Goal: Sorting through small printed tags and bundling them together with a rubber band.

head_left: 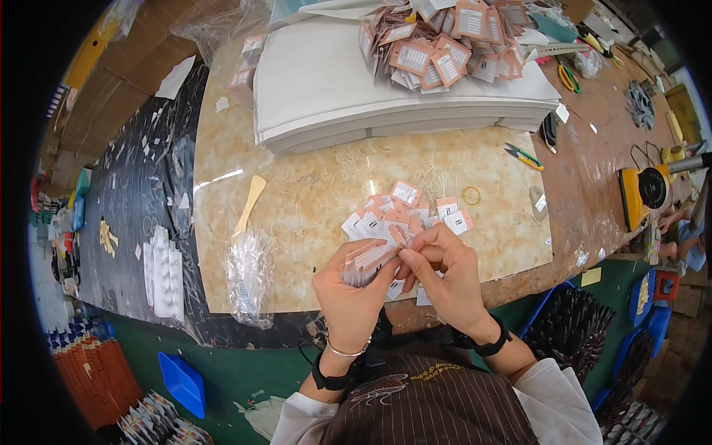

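Note:
My left hand (343, 293) is closed round a fanned stack of pink and white paper tags (363, 263). At the right end of that stack, my right hand (449, 274) pinches with thumb and forefinger; what exactly lies between those fingertips is too small to make out, though it appears to be a tag's end or its string. Just beyond my hands, a loose pile of the same tags (406, 194) lies on the tan marbled board (311, 185). A few tags also poke out beneath my right hand.
A thick stack of white sheets (319, 89) bears a big heap of tags (445, 52). Green-and-yellow thread snips (523, 156), a rubber band (471, 195), a wooden stick (252, 202) and a clear plastic bag (249, 274) lie around the board. A yellow-and-black tool (644, 191) stands at right.

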A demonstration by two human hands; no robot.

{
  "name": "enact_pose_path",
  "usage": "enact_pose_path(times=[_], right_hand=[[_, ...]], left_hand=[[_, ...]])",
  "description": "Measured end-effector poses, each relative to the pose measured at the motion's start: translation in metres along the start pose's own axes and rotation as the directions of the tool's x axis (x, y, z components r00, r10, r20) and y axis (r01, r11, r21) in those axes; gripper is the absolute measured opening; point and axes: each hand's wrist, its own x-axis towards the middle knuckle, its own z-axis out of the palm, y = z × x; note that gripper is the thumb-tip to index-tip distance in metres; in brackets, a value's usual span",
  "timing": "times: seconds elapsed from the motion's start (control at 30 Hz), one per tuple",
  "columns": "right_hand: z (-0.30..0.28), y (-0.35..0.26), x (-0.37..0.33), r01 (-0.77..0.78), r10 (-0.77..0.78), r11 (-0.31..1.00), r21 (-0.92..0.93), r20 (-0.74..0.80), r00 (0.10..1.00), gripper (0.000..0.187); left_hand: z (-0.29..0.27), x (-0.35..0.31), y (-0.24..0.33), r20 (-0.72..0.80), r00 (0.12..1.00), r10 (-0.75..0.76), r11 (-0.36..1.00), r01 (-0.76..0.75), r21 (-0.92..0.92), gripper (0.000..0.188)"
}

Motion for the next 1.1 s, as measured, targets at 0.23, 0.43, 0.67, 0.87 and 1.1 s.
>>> enact_pose_path(times=[0.23, 0.43, 0.67, 0.87, 1.1], right_hand=[[-0.019, 0.009, 0.011, -0.056, 0.054, 0.998, 0.001, 0.229, 0.972, 0.013], [-0.036, 0.009, 0.021, -0.173, 0.144, 0.955, 0.240, 0.131, 0.981, 0.008], [-0.076, 0.034, 0.046, -0.072, 0.110, 0.983, 0.171, -0.222, 0.969, 0.013], [-0.073, 0.044, 0.058, -0.111, 0.140, 0.987, 0.115, -0.295, 0.945, 0.014], [-0.065, 0.017, 0.040, 0.062, -0.038, 0.995, 0.073, -0.295, 0.955, 0.011]], left_hand=[[-0.007, 0.002, -0.008, 0.078, 0.989, 0.124, 0.957, -0.140, 0.254, 0.020], [-0.013, 0.005, -0.010, 0.234, 0.953, 0.193, 0.901, -0.266, 0.342, 0.020], [-0.018, 0.018, -0.041, 0.289, 0.953, -0.089, 0.931, -0.024, 0.365, 0.022], [-0.032, 0.025, -0.071, 0.281, 0.944, -0.174, 0.967, 0.110, 0.232, 0.028], [-0.042, 0.026, -0.040, 0.234, 0.931, -0.281, 0.925, 0.327, -0.192, 0.029]])
